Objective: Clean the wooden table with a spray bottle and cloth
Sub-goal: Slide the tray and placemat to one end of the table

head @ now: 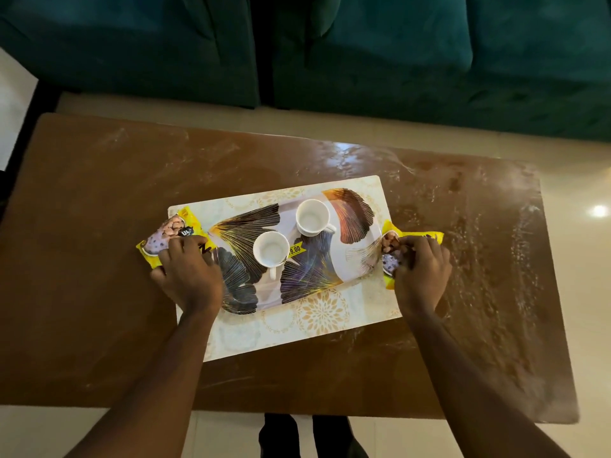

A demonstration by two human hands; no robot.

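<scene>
The brown wooden table (99, 259) fills the middle of the view, with white smears and streaks across its right half and far edge. On it lies a pale patterned placemat (317, 322), and on that an oval tray (353, 223) printed with dark and orange leaves. Two white cups (271, 248) (312, 215) stand on the tray. My left hand (190, 274) grips the tray's left end together with a yellow snack packet (165, 233). My right hand (421, 272) grips the right end with a second yellow packet (390, 241). No spray bottle or cloth is in view.
A dark green sofa (396, 61) runs along the far side of the table, close to its far edge. Pale tiled floor (588, 259) shows to the right, left and near side. My feet (314, 438) are visible below the near edge.
</scene>
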